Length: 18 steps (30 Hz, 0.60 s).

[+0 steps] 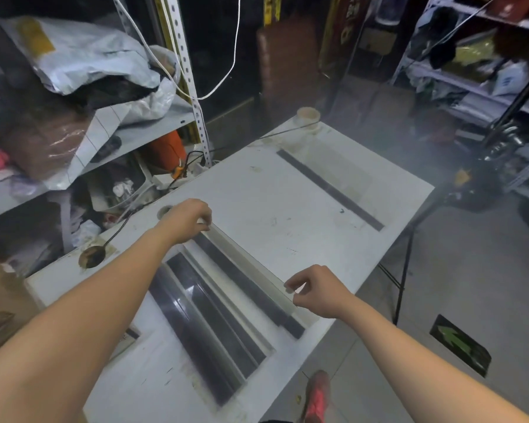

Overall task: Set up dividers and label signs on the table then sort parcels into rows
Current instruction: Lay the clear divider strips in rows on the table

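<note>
You've got the white divider [251,264] pinched at both ends. Your left hand [187,221] is on the far end mid-frame and your right hand [318,293] is on the near end, fingers curled on it. It runs right alongside a dark strip [257,293] on the table [272,209]. Spare dividers [196,315] lie lower centre, and there's a second dark strip [330,190] upper right.

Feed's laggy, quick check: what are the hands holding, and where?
One divider strip, by its ends: the left hand pinches the far end, the right hand the near end, at the top edge.
</note>
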Tool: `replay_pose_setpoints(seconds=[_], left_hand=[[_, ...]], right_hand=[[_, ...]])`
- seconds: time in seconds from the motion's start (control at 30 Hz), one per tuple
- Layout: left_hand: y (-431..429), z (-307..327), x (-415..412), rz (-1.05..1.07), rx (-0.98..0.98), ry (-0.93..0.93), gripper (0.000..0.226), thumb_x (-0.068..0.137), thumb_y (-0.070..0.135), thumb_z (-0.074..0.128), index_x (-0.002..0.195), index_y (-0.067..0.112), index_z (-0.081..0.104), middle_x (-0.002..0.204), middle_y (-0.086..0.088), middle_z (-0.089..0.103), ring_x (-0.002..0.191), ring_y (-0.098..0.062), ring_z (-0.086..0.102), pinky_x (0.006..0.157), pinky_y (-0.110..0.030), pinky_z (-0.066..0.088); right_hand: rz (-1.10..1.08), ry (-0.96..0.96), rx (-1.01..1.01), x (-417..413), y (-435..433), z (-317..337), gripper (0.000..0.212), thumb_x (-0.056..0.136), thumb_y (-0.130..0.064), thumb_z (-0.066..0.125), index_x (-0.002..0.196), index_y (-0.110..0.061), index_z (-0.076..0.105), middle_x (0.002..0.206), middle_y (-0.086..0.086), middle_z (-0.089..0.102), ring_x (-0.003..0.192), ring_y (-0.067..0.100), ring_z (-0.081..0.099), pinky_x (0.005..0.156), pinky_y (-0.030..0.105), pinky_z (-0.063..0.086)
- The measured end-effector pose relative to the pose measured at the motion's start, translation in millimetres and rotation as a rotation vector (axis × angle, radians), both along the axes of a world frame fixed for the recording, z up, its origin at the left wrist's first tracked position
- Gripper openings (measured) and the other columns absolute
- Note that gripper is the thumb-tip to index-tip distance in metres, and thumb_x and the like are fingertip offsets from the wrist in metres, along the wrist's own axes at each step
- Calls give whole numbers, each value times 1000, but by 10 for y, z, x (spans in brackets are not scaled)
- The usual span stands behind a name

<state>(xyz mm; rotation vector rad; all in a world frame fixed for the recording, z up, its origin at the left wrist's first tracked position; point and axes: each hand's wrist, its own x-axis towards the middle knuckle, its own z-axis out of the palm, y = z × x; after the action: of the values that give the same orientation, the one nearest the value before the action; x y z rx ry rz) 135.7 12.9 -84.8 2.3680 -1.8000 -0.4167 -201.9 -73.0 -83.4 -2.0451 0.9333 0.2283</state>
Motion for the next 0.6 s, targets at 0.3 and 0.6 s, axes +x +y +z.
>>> replay_pose_setpoints(seconds=[0.3,0.6], left_hand=[[-769,158,-77,82,-55,-59,6,86,14,73,90,14,70,95,0,62,93,-21,56,79,-28,40],[-1515,237,-224,90,-44,-67,6,86,13,73,91,11,71,95,-2,62,90,-21,56,81,-33,46]], right_hand=[[52,17,-91,-343,-727,-10,29,81,-13,61,99,-31,75,101,-21,69,83,-1,65,71,15,47],[6,-1,-121,-650,-1345,-82,30,82,-16,60,100,-35,74,97,-23,71,81,-4,65,74,22,54]])
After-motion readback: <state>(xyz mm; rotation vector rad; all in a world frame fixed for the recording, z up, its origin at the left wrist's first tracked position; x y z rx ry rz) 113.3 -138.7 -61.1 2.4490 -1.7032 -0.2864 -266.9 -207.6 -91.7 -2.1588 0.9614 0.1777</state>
